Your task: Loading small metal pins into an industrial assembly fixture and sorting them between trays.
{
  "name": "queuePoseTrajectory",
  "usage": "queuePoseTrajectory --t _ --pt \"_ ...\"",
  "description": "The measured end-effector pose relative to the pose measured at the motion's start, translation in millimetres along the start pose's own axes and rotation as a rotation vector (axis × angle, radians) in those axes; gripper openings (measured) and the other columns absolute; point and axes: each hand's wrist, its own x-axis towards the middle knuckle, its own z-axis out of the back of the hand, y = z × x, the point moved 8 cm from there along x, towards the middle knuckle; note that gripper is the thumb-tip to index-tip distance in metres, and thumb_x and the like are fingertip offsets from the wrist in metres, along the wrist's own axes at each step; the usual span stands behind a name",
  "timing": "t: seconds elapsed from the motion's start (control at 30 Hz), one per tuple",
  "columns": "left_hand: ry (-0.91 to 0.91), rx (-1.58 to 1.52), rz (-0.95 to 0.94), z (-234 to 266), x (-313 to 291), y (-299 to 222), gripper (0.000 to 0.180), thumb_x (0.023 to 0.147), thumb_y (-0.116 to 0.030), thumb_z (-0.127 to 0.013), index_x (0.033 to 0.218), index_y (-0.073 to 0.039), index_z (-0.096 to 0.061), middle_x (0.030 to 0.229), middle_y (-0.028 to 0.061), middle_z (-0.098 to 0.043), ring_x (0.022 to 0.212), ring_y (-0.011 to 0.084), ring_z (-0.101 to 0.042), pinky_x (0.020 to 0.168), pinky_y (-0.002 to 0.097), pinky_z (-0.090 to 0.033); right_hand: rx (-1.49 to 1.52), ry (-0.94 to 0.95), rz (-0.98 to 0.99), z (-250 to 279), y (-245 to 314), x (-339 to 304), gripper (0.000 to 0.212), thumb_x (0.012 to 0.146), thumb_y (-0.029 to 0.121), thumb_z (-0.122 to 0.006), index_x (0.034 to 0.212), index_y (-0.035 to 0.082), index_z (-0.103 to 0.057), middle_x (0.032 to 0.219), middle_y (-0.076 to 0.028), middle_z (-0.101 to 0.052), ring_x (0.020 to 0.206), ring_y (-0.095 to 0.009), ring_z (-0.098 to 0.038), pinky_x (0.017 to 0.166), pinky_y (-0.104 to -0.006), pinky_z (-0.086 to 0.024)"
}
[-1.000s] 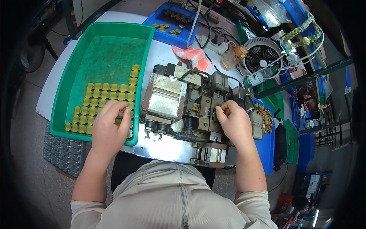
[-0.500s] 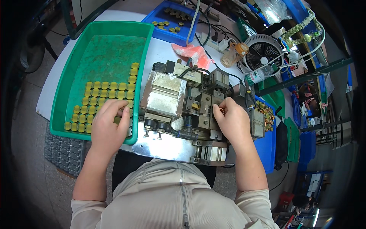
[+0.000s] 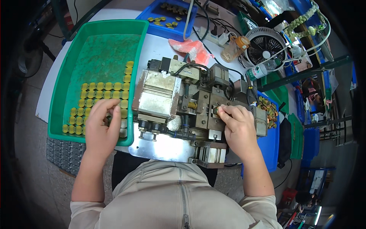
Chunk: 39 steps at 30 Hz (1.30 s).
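My left hand (image 3: 100, 128) is above the right side of a green tray (image 3: 52, 110), thumb and forefinger drawn close together. Whatever may be between them is hidden. Rows of small yellow, scallop-edged pieces (image 3: 100, 94) lie flat in that tray, with a couple of silvery ones (image 3: 123, 132) beside my thumb. At the metal clamping machine (image 3: 156, 93), my right hand (image 3: 241, 128) pinches a small round part (image 3: 216, 110) at the slot in its middle block. The fingertips cover most of that part.
A blue bin (image 3: 271, 152) of copper-and-yellow parts (image 3: 267, 110) stands right of the machine. Behind are a blue tray (image 3: 143, 23) with loose yellow pieces, a pink cloth (image 3: 190, 50), an orange-capped bottle (image 3: 230, 51), a fan (image 3: 265, 53) and cables.
My right hand has shifted slightly down and right, and the small part at its fingertips now shows. My left hand has drawn a little left, its fingertips away from the tray's right wall.
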Motion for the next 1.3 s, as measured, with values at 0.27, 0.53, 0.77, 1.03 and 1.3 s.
queuePoseTrajectory --t 0.27,0.53,0.77,1.03,1.3 --pt "0.254 -0.114 -0.579 -54.5 31.4 -133.3 0.021 0.085 0.001 -0.070 0.106 -0.002 -0.070 0.110 0.0098 -0.066 0.086 0.0236 -0.061 0.081 0.0333 -0.051 0.034 -0.032 -0.057 -1.5 -5.2 -5.6 0.038 0.079 -0.002 -0.065 0.115 0.006 -0.074 0.123 -0.003 -0.068 0.104 -0.025 -0.060 0.095 -0.0370 -0.044" --pt "0.578 0.206 -0.806 -182.0 24.0 -163.4 0.021 0.085 -0.010 -0.071 0.104 -0.003 -0.069 0.105 0.0098 -0.064 0.102 0.0296 -0.058 0.091 0.0377 -0.051 0.151 -0.325 -0.100 48.5 -35.0 -18.2 0.047 0.074 -0.010 -0.056 0.116 0.004 -0.073 0.121 -0.007 -0.069 0.105 -0.026 -0.061 0.094 -0.0361 -0.045" --pt "0.785 0.318 -0.931 -208.4 21.7 -166.3 0.025 0.087 -0.013 -0.069 0.109 -0.003 -0.068 0.108 0.0123 -0.064 0.104 0.0315 -0.058 0.093 0.0385 -0.052 0.218 -0.597 -0.702 87.5 -179.3 -146.2 0.028 0.086 -0.002 -0.058 0.109 -0.001 -0.074 0.113 -0.011 -0.071 0.100 -0.023 -0.065 0.090 -0.0299 -0.050" --pt "0.897 0.358 -0.832 -215.1 23.3 -163.3 0.025 0.089 -0.012 -0.068 0.112 0.000 -0.068 0.111 0.0139 -0.065 0.107 0.0329 -0.058 0.095 0.0401 -0.051 0.079 -0.273 -1.004 8.6 -252.0 -210.2 0.029 0.086 0.006 -0.061 0.111 -0.002 -0.073 0.112 -0.013 -0.072 0.098 -0.030 -0.068 0.088 -0.0345 -0.053" --pt "0.959 0.434 -0.797 -219.3 23.4 -165.5 0.026 0.089 -0.010 -0.067 0.114 0.000 -0.067 0.112 0.0148 -0.065 0.107 0.0334 -0.058 0.095 0.0408 -0.051 -0.061 -0.185 -1.169 -46.6 -303.9 -242.3 0.033 0.087 0.015 -0.065 0.116 -0.001 -0.072 0.108 -0.015 -0.074 0.097 -0.030 -0.069 0.086 -0.0370 -0.054"
